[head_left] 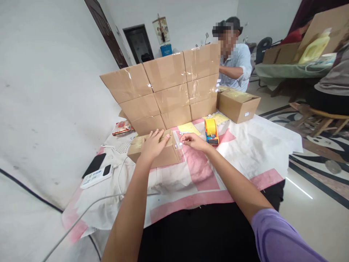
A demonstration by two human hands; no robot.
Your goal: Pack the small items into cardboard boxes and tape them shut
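My left hand lies with fingers spread on top of a small closed cardboard box. Just off that box's right end, my right hand pinches a small white sticker between thumb and fingers. A bit of white also shows on the box's end face, too small to make out. To the right of my right hand stands a tape dispenser with a yellow roll. Behind the small box rises a wall of stacked cardboard boxes, with white labels on its right edge.
Another cardboard box with a white label stands at the table's right. A person sits behind it. On the left lie a white power strip with a cable, a dark phone and a snack packet.
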